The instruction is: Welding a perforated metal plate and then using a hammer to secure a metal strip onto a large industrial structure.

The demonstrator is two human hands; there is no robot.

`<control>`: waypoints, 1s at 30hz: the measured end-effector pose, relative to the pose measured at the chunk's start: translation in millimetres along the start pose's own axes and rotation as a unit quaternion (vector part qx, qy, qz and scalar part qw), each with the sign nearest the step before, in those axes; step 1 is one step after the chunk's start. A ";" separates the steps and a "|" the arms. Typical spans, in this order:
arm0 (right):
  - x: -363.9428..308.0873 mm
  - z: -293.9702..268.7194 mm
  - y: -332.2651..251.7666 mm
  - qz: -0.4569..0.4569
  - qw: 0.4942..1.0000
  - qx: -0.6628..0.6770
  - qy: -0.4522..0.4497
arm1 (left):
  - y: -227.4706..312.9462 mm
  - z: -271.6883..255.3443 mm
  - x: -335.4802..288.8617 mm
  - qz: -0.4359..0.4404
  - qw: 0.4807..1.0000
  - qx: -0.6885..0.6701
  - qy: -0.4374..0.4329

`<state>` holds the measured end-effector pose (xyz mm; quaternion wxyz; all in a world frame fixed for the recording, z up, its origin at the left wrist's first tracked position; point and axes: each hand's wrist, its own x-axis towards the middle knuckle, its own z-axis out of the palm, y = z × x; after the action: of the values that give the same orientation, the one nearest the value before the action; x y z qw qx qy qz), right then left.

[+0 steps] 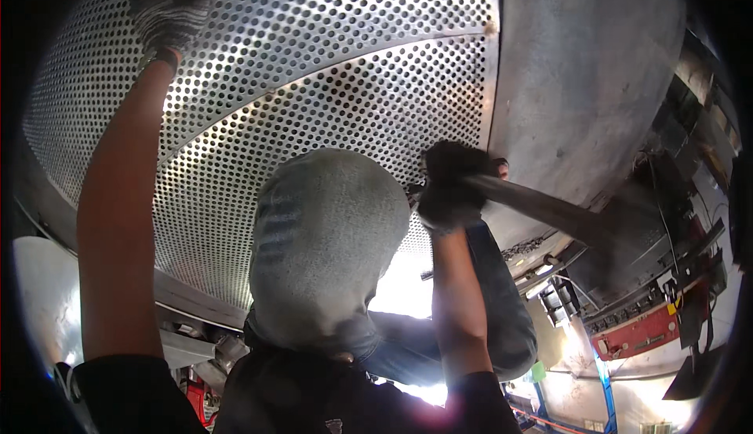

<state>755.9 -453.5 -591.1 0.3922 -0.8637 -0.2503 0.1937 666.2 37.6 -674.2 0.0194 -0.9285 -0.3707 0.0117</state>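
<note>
My left hand point(174, 7), in a striped knit glove, reaches high onto a curved perforated metal sheet point(345, 112). It appears to lie against the sheet with the fingers spread, though the dark upper rim hides part of them. Lower and to the right, my right hand point(451, 187) wears a dark glove and is closed around the handle of what looks like a hammer point(541, 208). The tool points right and slightly down, its far end smeared by motion. A raised seam crosses the sheet, and a plain grey metal panel point(580, 81) joins its right edge.
My bent knee in worn grey denim point(329, 238) rises between my arms; the other denim leg point(502, 308) is behind my right forearm. At lower right are a red panel point(639, 336), hanging cables and blue posts point(604, 387). Bright light glares under the sheet.
</note>
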 end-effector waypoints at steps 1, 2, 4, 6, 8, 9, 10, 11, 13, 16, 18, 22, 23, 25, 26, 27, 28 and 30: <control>-32.6 9.8 52.7 -0.076 0.987 -0.119 -0.080 | -3.6 3.2 4.7 0.001 1.000 0.002 0.004; -40.4 31.4 63.5 -0.102 0.959 -0.232 -0.123 | -9.9 17.4 3.9 0.010 0.999 0.008 0.047; -42.4 52.1 62.6 -0.133 0.917 -0.337 -0.168 | -20.4 29.7 1.8 0.015 0.995 0.052 0.085; -30.0 55.5 46.6 -0.072 0.930 -0.290 -0.213 | -38.3 31.4 -0.2 0.020 0.993 0.057 0.098; -0.1 42.2 -14.8 0.079 0.965 -0.183 -0.173 | -26.4 28.7 -6.8 0.019 0.995 0.016 0.094; 11.3 45.1 -17.7 -0.019 0.987 -0.125 -0.100 | -31.0 26.0 -6.5 0.016 0.995 0.022 0.095; 14.0 46.3 -16.5 -0.023 0.987 -0.120 -0.102 | -36.3 23.8 -6.5 0.020 0.994 0.015 0.103; 12.4 42.6 -13.9 -0.060 0.983 -0.141 -0.097 | -35.0 25.7 -6.2 0.028 0.994 0.001 0.109; 8.7 35.3 -7.4 -0.134 0.970 -0.182 -0.088 | -31.6 29.9 -5.9 0.029 0.994 0.003 0.105; 3.4 31.5 0.1 -0.249 0.936 -0.237 -0.074 | -31.8 30.5 -2.6 0.017 0.996 0.021 0.084; -15.2 42.9 18.7 0.053 0.930 -0.260 -0.252 | -26.9 21.4 -2.2 0.017 0.997 0.016 0.080; -29.2 36.8 66.3 0.170 0.975 -0.054 -0.129 | -27.6 30.9 2.9 0.019 0.995 0.032 0.097; -23.1 31.4 58.6 0.173 0.975 -0.052 -0.130 | -28.4 31.4 -3.0 0.031 0.994 0.045 0.099; 19.5 17.0 14.0 0.248 0.951 -0.117 -0.142 | -28.5 18.5 -7.2 0.009 0.997 0.046 0.065; 36.4 14.6 -0.4 0.256 0.951 -0.120 -0.122 | -30.3 15.2 -6.5 0.001 0.998 0.048 0.048; 46.5 8.2 7.0 0.073 0.982 -0.136 -0.104 | -27.9 12.6 -5.4 -0.004 0.998 0.048 0.030; 58.5 0.6 14.6 0.050 0.985 -0.133 -0.102 | -23.9 13.3 -4.1 -0.011 0.998 0.060 0.016; 90.4 -11.8 34.5 0.144 0.982 -0.086 -0.086 | -23.0 20.7 -3.1 0.003 0.998 0.058 0.034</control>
<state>844.1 -427.1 -623.0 0.2611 -0.9015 -0.1721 0.2992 647.4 52.7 -693.8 0.0860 -0.9269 -0.3653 0.0014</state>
